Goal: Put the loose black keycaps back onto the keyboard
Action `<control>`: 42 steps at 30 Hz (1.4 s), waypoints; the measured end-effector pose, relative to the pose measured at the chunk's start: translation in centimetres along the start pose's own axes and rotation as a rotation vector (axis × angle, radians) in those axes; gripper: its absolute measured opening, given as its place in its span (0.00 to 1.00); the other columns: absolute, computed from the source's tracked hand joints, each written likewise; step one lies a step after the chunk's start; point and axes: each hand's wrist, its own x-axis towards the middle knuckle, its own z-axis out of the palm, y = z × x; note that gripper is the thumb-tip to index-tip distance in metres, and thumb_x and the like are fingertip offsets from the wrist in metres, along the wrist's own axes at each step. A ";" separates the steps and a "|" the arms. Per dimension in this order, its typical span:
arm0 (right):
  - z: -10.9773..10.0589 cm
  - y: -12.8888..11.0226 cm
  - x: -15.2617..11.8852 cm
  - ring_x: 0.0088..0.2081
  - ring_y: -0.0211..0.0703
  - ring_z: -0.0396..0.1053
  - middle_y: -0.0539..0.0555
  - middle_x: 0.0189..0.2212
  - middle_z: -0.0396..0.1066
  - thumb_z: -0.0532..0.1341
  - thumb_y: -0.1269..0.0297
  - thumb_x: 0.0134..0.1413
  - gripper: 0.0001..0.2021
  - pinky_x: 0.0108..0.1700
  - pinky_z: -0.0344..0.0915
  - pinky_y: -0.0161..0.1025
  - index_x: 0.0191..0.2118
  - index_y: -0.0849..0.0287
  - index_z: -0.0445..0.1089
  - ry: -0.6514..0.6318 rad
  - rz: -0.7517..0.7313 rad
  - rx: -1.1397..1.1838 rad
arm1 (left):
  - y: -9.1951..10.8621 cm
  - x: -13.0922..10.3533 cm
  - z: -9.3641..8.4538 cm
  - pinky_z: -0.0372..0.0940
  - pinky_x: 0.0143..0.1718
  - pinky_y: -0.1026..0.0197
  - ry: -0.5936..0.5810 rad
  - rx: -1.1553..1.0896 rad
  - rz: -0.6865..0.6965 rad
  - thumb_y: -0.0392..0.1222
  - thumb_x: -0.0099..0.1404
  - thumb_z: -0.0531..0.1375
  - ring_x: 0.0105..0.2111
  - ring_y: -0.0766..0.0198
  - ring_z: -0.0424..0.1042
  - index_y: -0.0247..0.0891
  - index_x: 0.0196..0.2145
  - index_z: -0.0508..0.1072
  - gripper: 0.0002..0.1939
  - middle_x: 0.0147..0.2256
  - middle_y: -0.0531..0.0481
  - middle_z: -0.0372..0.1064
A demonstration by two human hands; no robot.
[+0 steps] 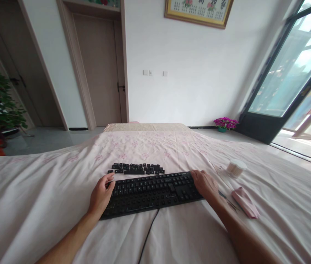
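Observation:
A black keyboard (147, 194) lies slightly tilted on the pale flowered cloth, its cable (147, 234) running toward me. Many keycaps are off its near rows, leaving bare sockets; the upper rows and parts of the right block still carry theirs. My left hand (102, 192) is closed around the left end, thumb and fingers at the far corner. At the right end, my right hand (204, 183) grips the far corner, its fingertips partly hidden. Just beyond the keyboard sits a loose group of black keycaps (134, 168), with a long spacebar key (134, 172) among them.
On the right stand a tub of cotton swabs (236, 168) and a folded pink cloth (245, 202), with thin tools (231, 205) partly behind my right forearm. The flowered bedcover (62, 183) is wrinkled. Farther off are a closed door (97, 69) and purple flowers (226, 123).

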 end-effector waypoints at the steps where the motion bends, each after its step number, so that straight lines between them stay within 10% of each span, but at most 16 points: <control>1: 0.1 0.0 0.0 0.38 0.49 0.70 0.59 0.40 0.71 0.38 0.47 0.65 0.27 0.38 0.61 0.43 0.44 0.51 0.73 0.002 0.001 -0.004 | 0.0 0.0 0.0 0.65 0.50 0.55 0.000 -0.005 -0.006 0.47 0.60 0.55 0.47 0.56 0.72 0.41 0.49 0.70 0.20 0.45 0.45 0.73; 42: 2.1 1.8 1.9 0.46 0.53 0.69 0.59 0.46 0.68 0.39 0.47 0.62 0.27 0.47 0.60 0.46 0.54 0.51 0.66 -0.082 0.028 0.150 | -0.5 -0.1 -0.4 0.63 0.49 0.55 0.065 -0.285 -0.056 0.50 0.62 0.55 0.45 0.57 0.71 0.37 0.48 0.70 0.20 0.45 0.43 0.72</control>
